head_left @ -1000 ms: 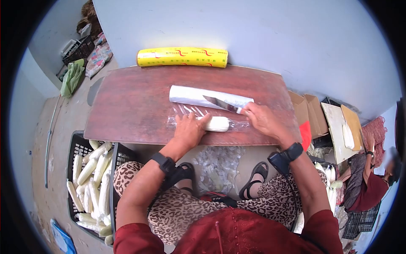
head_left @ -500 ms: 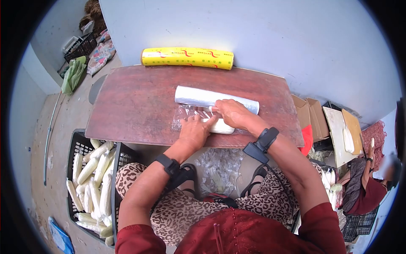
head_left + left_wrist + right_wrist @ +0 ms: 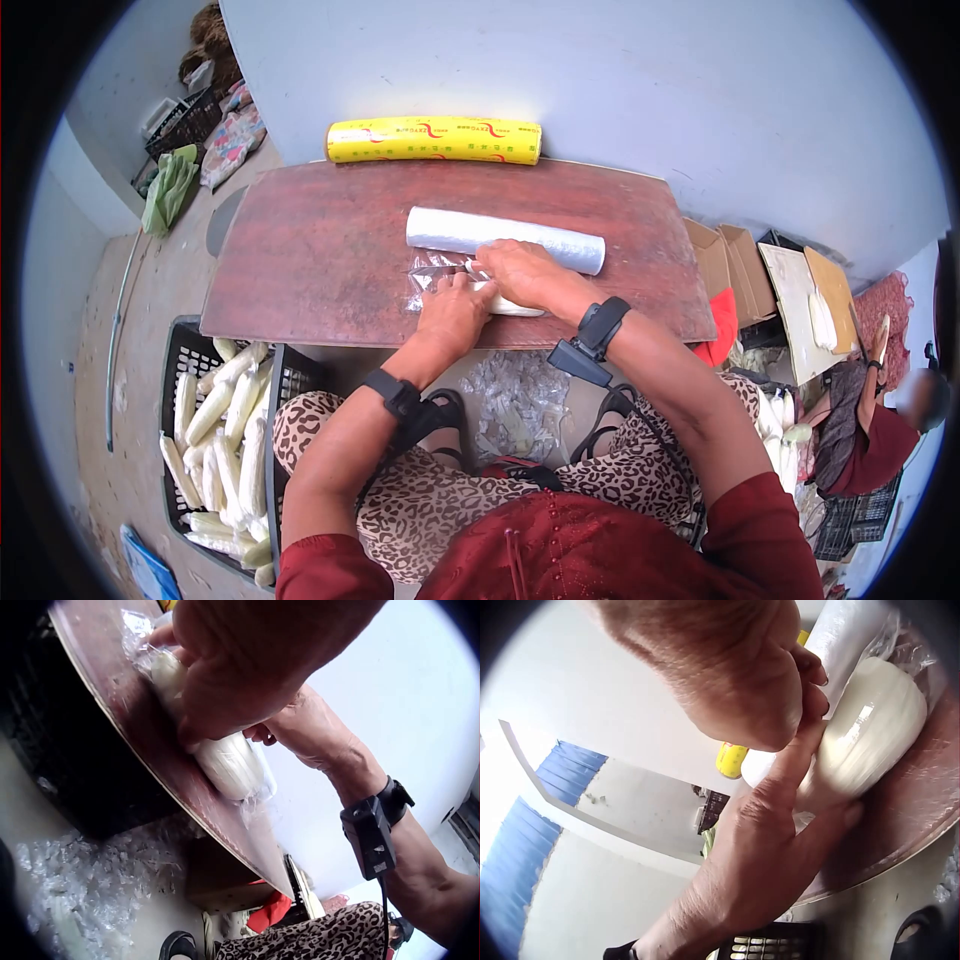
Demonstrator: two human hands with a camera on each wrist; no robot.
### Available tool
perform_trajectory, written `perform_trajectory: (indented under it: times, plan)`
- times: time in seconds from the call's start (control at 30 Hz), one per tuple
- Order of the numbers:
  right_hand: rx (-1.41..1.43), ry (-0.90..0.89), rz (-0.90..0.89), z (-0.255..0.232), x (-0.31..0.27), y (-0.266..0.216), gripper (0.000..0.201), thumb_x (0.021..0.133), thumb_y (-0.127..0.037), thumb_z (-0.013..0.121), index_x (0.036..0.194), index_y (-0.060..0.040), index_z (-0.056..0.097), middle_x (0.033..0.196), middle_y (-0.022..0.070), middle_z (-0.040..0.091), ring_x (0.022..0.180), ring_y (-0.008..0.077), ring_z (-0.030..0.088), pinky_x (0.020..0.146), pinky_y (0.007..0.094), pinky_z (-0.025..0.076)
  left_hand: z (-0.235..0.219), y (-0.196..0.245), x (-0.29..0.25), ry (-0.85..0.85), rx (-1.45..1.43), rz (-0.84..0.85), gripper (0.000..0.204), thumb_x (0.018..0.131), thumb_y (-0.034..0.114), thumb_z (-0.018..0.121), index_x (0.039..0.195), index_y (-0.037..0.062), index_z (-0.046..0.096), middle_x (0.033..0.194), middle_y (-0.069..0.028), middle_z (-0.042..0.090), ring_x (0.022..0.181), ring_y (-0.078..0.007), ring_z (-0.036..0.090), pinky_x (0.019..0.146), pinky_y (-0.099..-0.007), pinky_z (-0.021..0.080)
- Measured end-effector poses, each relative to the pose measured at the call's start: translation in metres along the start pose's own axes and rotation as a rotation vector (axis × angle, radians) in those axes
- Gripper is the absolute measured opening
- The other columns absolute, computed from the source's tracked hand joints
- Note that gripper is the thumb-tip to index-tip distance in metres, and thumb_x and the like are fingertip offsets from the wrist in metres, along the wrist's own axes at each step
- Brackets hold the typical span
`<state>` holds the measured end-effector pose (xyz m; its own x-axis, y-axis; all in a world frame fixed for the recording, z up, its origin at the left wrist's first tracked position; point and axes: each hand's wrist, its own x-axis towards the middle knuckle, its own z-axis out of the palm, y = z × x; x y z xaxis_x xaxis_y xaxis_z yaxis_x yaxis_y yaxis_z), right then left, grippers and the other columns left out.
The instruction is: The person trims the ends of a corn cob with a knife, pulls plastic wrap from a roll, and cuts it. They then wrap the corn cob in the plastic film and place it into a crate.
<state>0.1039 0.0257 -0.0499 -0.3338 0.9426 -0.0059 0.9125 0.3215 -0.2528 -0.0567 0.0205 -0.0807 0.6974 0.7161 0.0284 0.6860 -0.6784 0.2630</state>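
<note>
A pale, smooth, peeled vegetable [image 3: 874, 724] lies on the brown table [image 3: 300, 240] near its front edge, wrapped in clear plastic film [image 3: 136, 631]. My left hand [image 3: 450, 315] grips it, thumb on the near side and fingers over the far side, as the right wrist view shows. Crossing over beside it, my right hand [image 3: 525, 272] holds a knife [image 3: 438, 269] by its white handle. The blade points left over the film, just beyond the left fingers. Right behind both hands lies a white roll of cling film [image 3: 450, 230].
A yellow printed roll [image 3: 430, 140] stands along the wall at the table's back. On the floor at left is a black crate [image 3: 277, 440] of similar pale vegetables. Cardboard boxes [image 3: 735, 265] stand at right, with another person [image 3: 865, 440] beyond. Film scraps [image 3: 515, 400] litter the floor.
My right hand has carried the knife leftward, from the right end of the roll to beside the left hand. The left hand stays on the vegetable.
</note>
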Motion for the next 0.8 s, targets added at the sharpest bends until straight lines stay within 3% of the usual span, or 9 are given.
perform_trajectory:
  times: [0.17, 0.47, 0.8]
  plan:
    - [-0.055, 0.02, -0.011, -0.004, -0.003, -0.002, 0.022, 0.089, -0.022, 0.055, 0.097, -0.0045, 0.066, 0.098, 0.0196, 0.065, 0.094, 0.036, 0.062, 0.08, 0.0438, 0.05, 0.007, -0.006, 0.002, 0.014, -0.026, 0.03, 0.039, 0.083, 0.021, 0.062, 0.12, 0.0142, 0.052, 0.104, -0.0206, 0.055, 0.1, -0.0399, 0.055, 0.081, -0.0495, 0.049]
    - [-0.037, 0.072, 0.025, -0.002, -0.021, 0.021, 0.025, 0.091, -0.022, 0.051, 0.094, -0.0045, 0.069, 0.096, 0.0204, 0.065, 0.092, 0.0363, 0.063, 0.079, 0.0436, 0.05, -0.002, 0.004, 0.003, -0.034, -0.046, -0.04, 0.059, 0.082, 0.016, 0.064, 0.136, 0.0282, 0.044, 0.108, -0.0213, 0.054, 0.101, -0.0397, 0.055, 0.085, -0.047, 0.048]
    - [-0.011, 0.098, 0.057, -0.01, -0.066, 0.056, 0.021, 0.089, -0.02, 0.052, 0.092, -0.0063, 0.068, 0.091, 0.0173, 0.065, 0.087, 0.035, 0.063, 0.077, 0.0435, 0.049, -0.002, 0.006, 0.005, -0.05, -0.034, -0.032, 0.06, 0.082, 0.016, 0.064, 0.136, 0.0286, 0.043, 0.104, -0.022, 0.056, 0.101, -0.0416, 0.056, 0.085, -0.0473, 0.048]
